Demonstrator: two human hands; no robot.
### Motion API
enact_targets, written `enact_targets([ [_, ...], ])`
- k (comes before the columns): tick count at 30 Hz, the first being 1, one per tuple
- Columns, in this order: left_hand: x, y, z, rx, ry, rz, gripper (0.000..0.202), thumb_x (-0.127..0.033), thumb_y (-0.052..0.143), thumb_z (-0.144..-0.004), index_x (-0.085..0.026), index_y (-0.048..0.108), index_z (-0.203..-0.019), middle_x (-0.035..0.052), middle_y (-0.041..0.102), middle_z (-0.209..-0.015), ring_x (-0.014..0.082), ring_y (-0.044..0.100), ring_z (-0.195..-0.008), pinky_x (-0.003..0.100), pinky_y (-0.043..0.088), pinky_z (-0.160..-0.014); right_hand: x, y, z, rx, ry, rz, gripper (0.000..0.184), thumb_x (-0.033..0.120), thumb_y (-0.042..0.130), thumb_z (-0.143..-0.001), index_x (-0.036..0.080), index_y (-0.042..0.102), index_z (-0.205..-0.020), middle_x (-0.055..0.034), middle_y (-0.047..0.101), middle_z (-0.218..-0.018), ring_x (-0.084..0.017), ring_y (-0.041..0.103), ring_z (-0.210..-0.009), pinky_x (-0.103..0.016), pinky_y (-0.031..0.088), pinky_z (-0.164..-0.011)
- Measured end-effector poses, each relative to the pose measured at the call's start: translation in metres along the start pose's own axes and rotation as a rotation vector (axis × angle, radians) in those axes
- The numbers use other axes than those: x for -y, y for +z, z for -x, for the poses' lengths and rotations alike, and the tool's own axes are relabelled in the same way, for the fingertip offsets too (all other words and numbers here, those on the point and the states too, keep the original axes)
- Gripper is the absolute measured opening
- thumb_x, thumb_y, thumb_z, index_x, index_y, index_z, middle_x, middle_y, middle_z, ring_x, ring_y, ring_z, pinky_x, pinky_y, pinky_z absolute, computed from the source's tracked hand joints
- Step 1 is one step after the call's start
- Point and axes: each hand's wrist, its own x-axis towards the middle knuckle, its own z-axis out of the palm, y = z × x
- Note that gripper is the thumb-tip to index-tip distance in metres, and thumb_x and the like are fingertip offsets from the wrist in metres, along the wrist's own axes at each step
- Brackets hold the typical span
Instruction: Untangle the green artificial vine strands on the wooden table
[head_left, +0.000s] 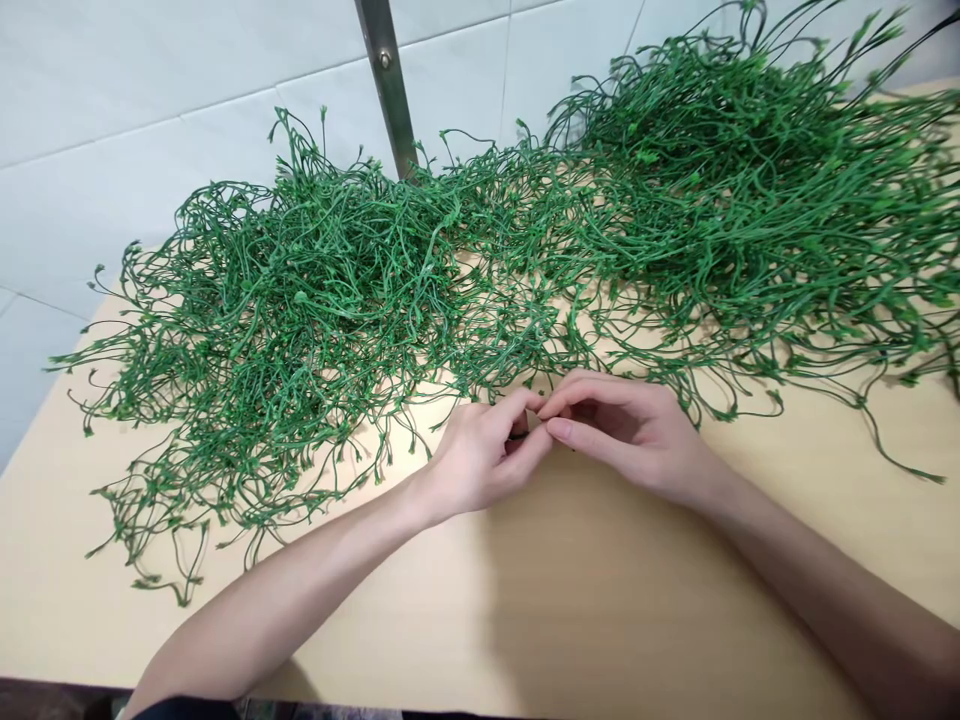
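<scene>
My left hand point(484, 455) and my right hand point(645, 430) meet fingertip to fingertip just in front of the green stems, above the table. Thumb and forefinger of each are pinched together. A thin dark strand point(517, 436), mostly hidden, shows between the fingers of my left hand. Whatever lies between my right fingertips is too small and covered to make out. Behind the hands spreads a loose, tangled left heap of thin green artificial plant stems point(322, 270) with small tufted tips.
A thicker right heap of the same stems point(735, 210) reaches toward the right edge. Both lie on a light wooden table point(600, 600). At the back stand a white tiled wall point(187, 60) and a dark metal post point(390, 85). Stray stems hang over the table's left edge.
</scene>
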Motion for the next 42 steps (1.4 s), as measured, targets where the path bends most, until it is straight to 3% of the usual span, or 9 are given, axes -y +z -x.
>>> enact_targets([
  [42,-0.0007,-0.0008,0.0011,0.028,-0.003,0.001,0.016,-0.026,0.049,-0.091,-0.015,0.060,-0.090,-0.0089,0.034,-0.053,0.0051,0.028,-0.047,0.018,0.022,-0.045,0.0000,0.0008,0.0007,-0.002,0.027,0.035,0.010,0.028,0.063,-0.085,0.021,0.067,-0.079,-0.0025,0.062,-0.073,-0.015,0.056,-0.067,-0.030,0.045,-0.059],
])
